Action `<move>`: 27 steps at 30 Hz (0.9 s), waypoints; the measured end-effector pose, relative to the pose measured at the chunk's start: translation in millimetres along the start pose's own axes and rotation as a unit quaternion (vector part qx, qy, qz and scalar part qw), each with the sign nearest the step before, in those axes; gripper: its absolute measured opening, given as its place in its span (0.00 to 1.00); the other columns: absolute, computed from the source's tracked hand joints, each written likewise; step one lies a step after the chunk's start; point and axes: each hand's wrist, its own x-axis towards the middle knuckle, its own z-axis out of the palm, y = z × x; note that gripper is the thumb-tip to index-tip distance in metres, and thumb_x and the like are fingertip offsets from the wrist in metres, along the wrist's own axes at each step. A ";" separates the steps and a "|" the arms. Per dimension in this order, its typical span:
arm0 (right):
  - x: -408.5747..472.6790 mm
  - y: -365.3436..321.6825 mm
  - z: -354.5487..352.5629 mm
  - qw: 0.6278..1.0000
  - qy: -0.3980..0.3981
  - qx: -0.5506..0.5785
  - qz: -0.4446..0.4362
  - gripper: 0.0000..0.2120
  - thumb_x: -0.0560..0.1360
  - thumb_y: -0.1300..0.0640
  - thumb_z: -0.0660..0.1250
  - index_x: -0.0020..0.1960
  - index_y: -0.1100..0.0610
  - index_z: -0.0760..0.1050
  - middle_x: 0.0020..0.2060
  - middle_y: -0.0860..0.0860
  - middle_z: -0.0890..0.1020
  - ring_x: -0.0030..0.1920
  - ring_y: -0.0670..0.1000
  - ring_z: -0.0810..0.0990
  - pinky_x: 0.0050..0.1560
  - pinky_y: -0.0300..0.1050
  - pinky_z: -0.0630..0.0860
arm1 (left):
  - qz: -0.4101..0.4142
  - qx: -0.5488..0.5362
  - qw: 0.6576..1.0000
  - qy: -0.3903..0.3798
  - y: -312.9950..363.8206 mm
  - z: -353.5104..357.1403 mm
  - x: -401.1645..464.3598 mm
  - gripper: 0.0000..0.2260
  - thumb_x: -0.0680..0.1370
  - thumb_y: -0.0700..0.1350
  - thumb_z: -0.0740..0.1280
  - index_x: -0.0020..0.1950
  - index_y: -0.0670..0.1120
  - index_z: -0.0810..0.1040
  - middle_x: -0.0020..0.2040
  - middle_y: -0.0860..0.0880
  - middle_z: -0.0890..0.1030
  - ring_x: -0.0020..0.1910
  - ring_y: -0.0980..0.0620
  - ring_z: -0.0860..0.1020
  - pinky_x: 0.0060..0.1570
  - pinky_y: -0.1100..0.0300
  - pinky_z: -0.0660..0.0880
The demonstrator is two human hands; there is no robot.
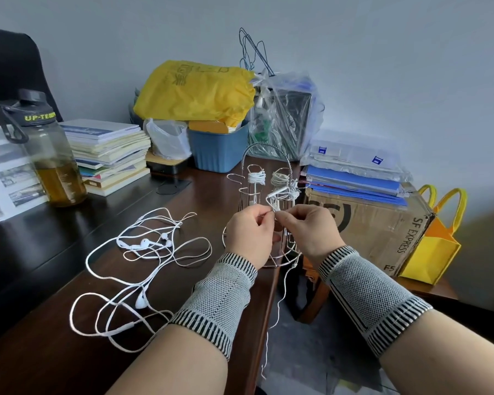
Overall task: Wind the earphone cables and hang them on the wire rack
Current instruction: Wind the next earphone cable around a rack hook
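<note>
A silver wire rack (241,192) with a looped handle stands near the right edge of the dark wooden desk (54,352). Two wound white cable bundles (256,178) hang on its upper hooks. My left hand (250,232) and my right hand (311,229) meet in front of the rack, both pinching a white earphone cable (280,192) that loops up to a rack hook. Its loose end (277,309) trails down off the desk edge. Unwound white earphones (143,260) lie tangled on the desk to the left.
A brown-tinted water bottle (52,155) and a book stack (109,152) stand at the left. A blue bin (220,149) with a yellow bag sits behind the rack. A cardboard box (382,229) and a yellow tote (437,252) stand to the right.
</note>
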 end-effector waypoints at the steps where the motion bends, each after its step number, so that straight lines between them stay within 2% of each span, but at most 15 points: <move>1: 0.2 -0.1 -0.5 1.000 -0.008 -0.008 -0.007 0.10 0.75 0.55 0.70 0.38 0.59 0.81 0.33 0.52 0.84 0.34 0.53 0.81 0.38 0.45 0.80 | 0.002 0.001 1.000 -0.002 0.6 -0.8 -0.2 0.08 0.79 0.42 0.64 0.47 0.45 0.83 0.34 0.52 0.83 0.26 0.58 0.79 0.27 0.65 0.73; 3: 0.3 -0.7 -1.5 0.999 -0.030 -0.023 -0.016 0.10 0.75 0.54 0.70 0.38 0.59 0.82 0.35 0.54 0.85 0.33 0.54 0.80 0.39 0.47 0.79 | 0.006 0.001 1.000 0.000 1.3 -2.1 -0.9 0.10 0.79 0.41 0.62 0.44 0.44 0.82 0.28 0.54 0.80 0.22 0.60 0.75 0.25 0.67 0.69; 5: -0.5 -1.2 -3.3 0.998 -0.052 -0.026 -0.020 0.10 0.74 0.55 0.70 0.38 0.59 0.82 0.34 0.55 0.84 0.28 0.47 0.73 0.32 0.43 0.74 | -0.007 -0.019 1.000 0.000 2.4 -2.7 -1.7 0.11 0.79 0.39 0.62 0.42 0.43 0.82 0.23 0.56 0.76 0.20 0.60 0.72 0.23 0.68 0.67; 7: -1.6 -2.0 -5.8 0.997 -0.071 -0.025 -0.031 0.09 0.74 0.56 0.70 0.36 0.58 0.82 0.29 0.53 0.80 0.25 0.43 0.67 0.28 0.38 0.67 | -0.020 -0.041 0.999 0.000 4.1 -2.8 -2.1 0.12 0.78 0.37 0.61 0.37 0.44 0.80 0.21 0.55 0.74 0.20 0.59 0.71 0.23 0.67 0.66; 9: -2.4 -3.4 -7.5 0.995 -0.085 -0.037 -0.047 0.09 0.73 0.57 0.71 0.35 0.57 0.82 0.26 0.49 0.77 0.23 0.42 0.66 0.27 0.35 0.65 | -0.044 -0.080 0.996 0.009 5.9 -2.9 -1.9 0.14 0.77 0.38 0.62 0.32 0.46 0.78 0.21 0.54 0.73 0.22 0.55 0.70 0.24 0.65 0.65; 13: -3.4 -5.1 -8.7 0.994 -0.084 -0.032 -0.059 0.08 0.72 0.58 0.72 0.37 0.61 0.83 0.23 0.45 0.73 0.21 0.42 0.65 0.24 0.31 0.62 | -0.058 -0.104 0.993 0.022 4.3 -1.4 1.2 0.20 0.78 0.51 0.64 0.26 0.47 0.77 0.21 0.51 0.73 0.25 0.50 0.70 0.31 0.59 0.67; 15: -3.5 -4.1 -8.3 0.994 -0.081 -0.027 -0.061 0.08 0.72 0.57 0.73 0.37 0.61 0.82 0.23 0.46 0.72 0.21 0.42 0.65 0.24 0.31 0.63 | -0.052 -0.111 0.992 0.030 2.6 0.3 2.9 0.21 0.78 0.55 0.64 0.27 0.46 0.77 0.22 0.51 0.73 0.25 0.50 0.71 0.33 0.55 0.69; 19: -3.5 1.2 -9.0 0.995 -0.078 -0.023 -0.062 0.09 0.73 0.58 0.71 0.36 0.59 0.80 0.22 0.44 0.73 0.22 0.40 0.67 0.27 0.31 0.66 | -0.060 -0.089 0.993 0.040 3.8 0.3 5.7 0.23 0.78 0.52 0.65 0.23 0.48 0.76 0.22 0.51 0.73 0.25 0.49 0.71 0.34 0.53 0.71; 23: -2.5 10.6 -15.3 0.997 -0.062 0.014 -0.041 0.10 0.74 0.59 0.71 0.36 0.64 0.80 0.20 0.43 0.72 0.22 0.40 0.67 0.28 0.31 0.66 | -0.056 -0.079 0.995 0.027 5.6 -2.0 2.8 0.18 0.76 0.47 0.66 0.26 0.45 0.76 0.23 0.52 0.73 0.25 0.52 0.70 0.35 0.47 0.76; 25: -0.9 15.0 -19.0 0.998 -0.047 0.013 -0.032 0.09 0.74 0.59 0.71 0.37 0.63 0.81 0.21 0.43 0.73 0.22 0.40 0.67 0.28 0.32 0.67 | -0.049 -0.067 0.996 0.024 4.4 -1.0 2.3 0.16 0.76 0.44 0.66 0.27 0.46 0.77 0.23 0.53 0.73 0.26 0.53 0.70 0.40 0.46 0.79; 27: -0.1 18.1 -22.9 0.999 -0.036 0.005 -0.020 0.08 0.74 0.58 0.71 0.37 0.61 0.82 0.23 0.46 0.74 0.23 0.41 0.67 0.29 0.34 0.68 | -0.032 -0.054 0.998 0.024 2.7 0.7 2.2 0.16 0.75 0.44 0.65 0.27 0.49 0.76 0.22 0.54 0.72 0.27 0.53 0.70 0.40 0.45 0.79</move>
